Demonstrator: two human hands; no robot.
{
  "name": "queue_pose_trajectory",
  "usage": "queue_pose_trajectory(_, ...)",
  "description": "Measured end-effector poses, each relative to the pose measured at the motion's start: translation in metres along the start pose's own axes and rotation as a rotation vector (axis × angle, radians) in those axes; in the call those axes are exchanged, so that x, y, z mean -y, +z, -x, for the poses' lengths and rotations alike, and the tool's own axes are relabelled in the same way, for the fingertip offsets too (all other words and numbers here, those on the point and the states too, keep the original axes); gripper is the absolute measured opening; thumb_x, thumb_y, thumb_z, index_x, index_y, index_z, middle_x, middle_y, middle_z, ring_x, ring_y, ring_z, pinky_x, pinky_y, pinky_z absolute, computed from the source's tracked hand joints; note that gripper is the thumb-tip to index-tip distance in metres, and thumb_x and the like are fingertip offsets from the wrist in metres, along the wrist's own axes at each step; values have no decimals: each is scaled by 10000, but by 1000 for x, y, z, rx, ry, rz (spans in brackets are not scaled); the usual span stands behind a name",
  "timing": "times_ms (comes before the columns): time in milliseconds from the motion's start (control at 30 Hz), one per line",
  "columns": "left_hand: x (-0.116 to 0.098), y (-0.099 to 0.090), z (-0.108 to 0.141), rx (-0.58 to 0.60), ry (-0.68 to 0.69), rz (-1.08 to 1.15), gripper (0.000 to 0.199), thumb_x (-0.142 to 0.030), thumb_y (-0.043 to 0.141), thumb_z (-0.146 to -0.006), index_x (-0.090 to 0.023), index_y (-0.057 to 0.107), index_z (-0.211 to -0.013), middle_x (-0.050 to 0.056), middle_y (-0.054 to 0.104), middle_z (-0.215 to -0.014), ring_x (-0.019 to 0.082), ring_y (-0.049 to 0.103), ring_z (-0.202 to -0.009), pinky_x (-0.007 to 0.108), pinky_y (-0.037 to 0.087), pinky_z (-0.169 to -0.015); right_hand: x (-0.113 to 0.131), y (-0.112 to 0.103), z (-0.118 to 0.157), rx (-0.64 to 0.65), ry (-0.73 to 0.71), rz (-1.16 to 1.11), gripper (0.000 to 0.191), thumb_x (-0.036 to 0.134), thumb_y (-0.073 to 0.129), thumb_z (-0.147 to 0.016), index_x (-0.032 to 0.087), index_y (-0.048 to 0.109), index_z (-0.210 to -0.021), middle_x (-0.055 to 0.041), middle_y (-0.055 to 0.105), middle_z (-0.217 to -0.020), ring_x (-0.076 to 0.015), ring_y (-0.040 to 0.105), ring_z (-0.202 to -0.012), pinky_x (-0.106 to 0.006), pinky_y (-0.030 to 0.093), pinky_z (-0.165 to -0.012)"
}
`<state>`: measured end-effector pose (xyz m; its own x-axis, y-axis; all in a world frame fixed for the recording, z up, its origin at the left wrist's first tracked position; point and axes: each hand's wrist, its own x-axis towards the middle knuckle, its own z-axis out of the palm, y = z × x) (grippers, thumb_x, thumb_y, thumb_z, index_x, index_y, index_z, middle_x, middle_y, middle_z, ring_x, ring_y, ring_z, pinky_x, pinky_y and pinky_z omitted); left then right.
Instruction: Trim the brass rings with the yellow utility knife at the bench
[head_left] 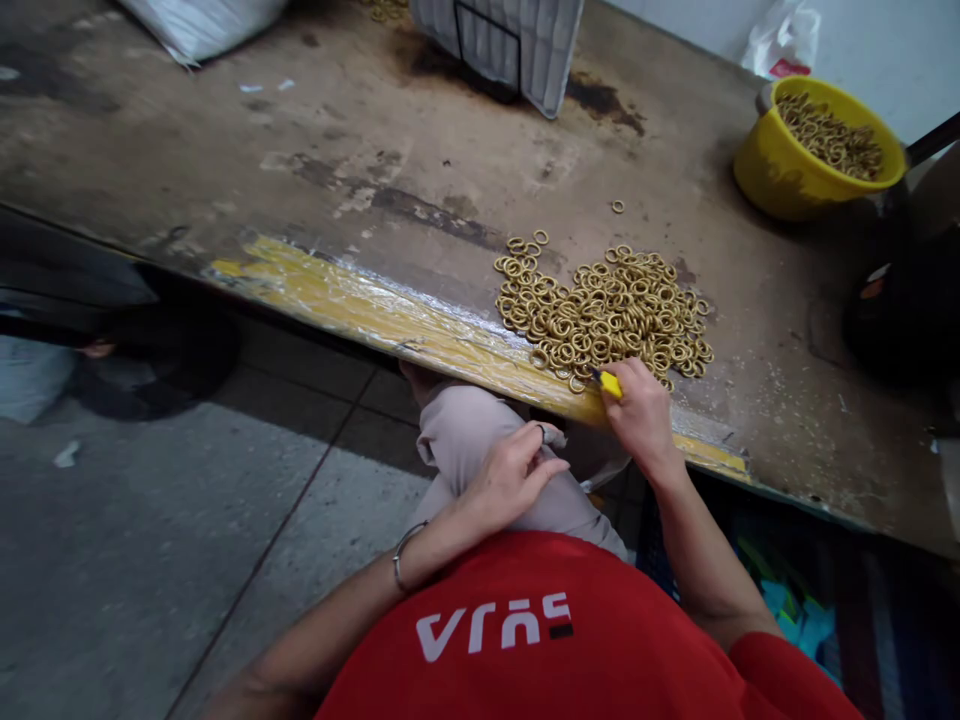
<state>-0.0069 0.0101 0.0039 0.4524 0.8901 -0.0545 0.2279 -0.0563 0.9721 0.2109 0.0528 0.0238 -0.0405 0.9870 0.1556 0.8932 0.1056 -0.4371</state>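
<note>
A small tool with a yellow handle and a dark tip (611, 384) is gripped in my right hand (640, 412), at the table's front edge. Its tip points at the near side of a heap of brass-coloured rings (607, 310), and a few rings lie close to it. I cannot make out the tool's exact kind. My left hand (517, 474) rests on my thigh below the edge, thumb apart from the fingers. A dark band and something greyish show at one of its fingers; no ring from the heap is visible in it.
Yellow tape under clear film (360, 305) runs along the table's front edge. A yellow bucket (795, 180) of similar rings stands at the back right. A grey ribbed container (499, 45) and a white sack (206, 25) are at the back. One loose ring (617, 206) lies behind the heap.
</note>
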Motion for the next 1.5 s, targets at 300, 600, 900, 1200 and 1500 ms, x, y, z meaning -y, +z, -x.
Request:
queue_pose_trajectory(300, -14, 1, -17, 13, -299, 755, 353, -398, 772, -790, -128, 655, -985, 86, 770, -873, 76, 543, -520, 191, 376, -464, 39, 2, 38, 170, 536, -1115, 343, 529, 727, -812, 202, 631, -774, 80, 458, -494, -84, 371, -428, -218, 335, -423)
queue_pose_trajectory(600, -19, 15, -10, -87, -389, 866, 380, -379, 893, -645, -147, 657, -832, -36, 628, -624, 69, 521, -510, 190, 386, -507, 60, 22, 62, 62, 475, -1043, 336, 493, 635, -904, 208, 606, -728, 47, 519, -563, -101, 453, -490, -224, 379, -481)
queue_pose_trajectory(900, -22, 7, -2, -30, -329, 857, 364, -441, 843, -730, -147, 661, -842, 11, 684, -742, 113, 608, -634, 240, 486, -633, 47, -8, 59, 75, -1, -560, 254, 338, 507, -1002, 219, 675, -851, -46, 661, -830, -179, 620, -776, -302, 490, -748)
queue_pose_trajectory(1200, -12, 3, 2, -39, -263, 636, 331, -450, 780, -790, -140, 664, -792, 5, 646, -673, 127, 572, -639, 250, 460, -663, 41, -11, 67, 134, -129, -17, 264, 275, 453, -1031, 186, 699, -993, -62, 673, -859, -168, 622, -745, -255, 427, -688)
queue_pose_trajectory(1500, -23, -6, 3, -2, -95, 329, 170, -309, 649, -859, -142, 654, -830, 0, 620, -730, 136, 531, -687, 251, 437, -682, 45, 0, 65, 142, -136, 184, 242, 238, 466, -1025, 181, 681, -931, -62, 675, -847, -172, 605, -715, -275, 366, -648)
